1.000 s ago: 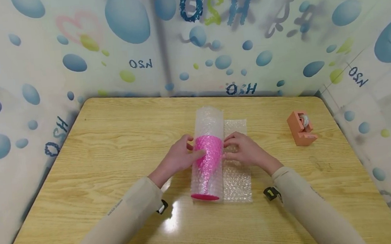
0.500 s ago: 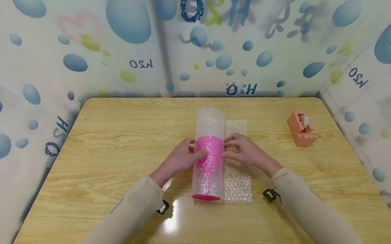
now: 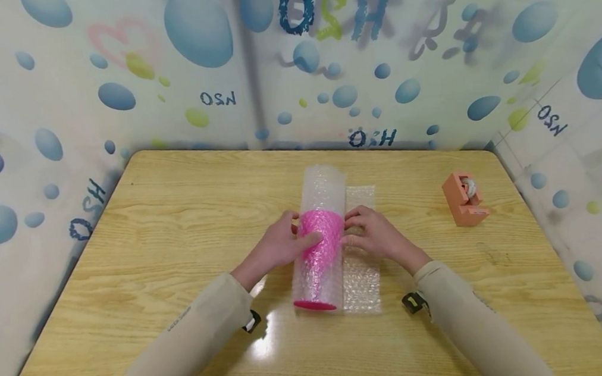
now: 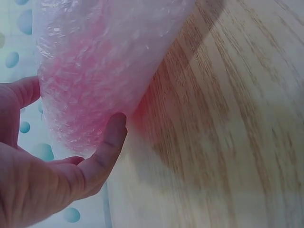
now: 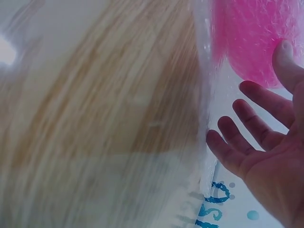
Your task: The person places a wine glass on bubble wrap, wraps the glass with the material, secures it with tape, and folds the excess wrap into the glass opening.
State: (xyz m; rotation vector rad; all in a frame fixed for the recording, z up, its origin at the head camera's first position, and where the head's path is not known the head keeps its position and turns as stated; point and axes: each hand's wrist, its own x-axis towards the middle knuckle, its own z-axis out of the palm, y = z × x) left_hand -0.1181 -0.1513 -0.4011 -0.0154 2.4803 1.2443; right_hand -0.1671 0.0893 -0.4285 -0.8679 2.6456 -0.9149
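Observation:
A pink, round-ended object [image 3: 327, 224] lies on the table, rolled up in clear bubble wrap [image 3: 322, 186]. Its round pink end faces me. From the left, my left hand [image 3: 283, 242] grips the roll, thumb over the top and fingers at the side; in the left wrist view, fingers [image 4: 108, 147] curve along the wrap. My right hand [image 3: 370, 229] touches the opposite side with thumb and fingertips, its fingers spread and loosely bent in the right wrist view. Beneath that hand, a flat strip of unrolled bubble wrap [image 3: 362, 284] lies on the wood.
An orange tape dispenser [image 3: 463, 200] with a roll of tape stands at the right of the wooden table [image 3: 195, 203]. Behind the table's far edge hangs a white wall covering [image 3: 166, 122] with blue drops. Each wrist wears a small black device.
The roll has shifted very slightly, and the flat strip to its right looks a little narrower. My right hand has edged left; the left hand keeps its grip.

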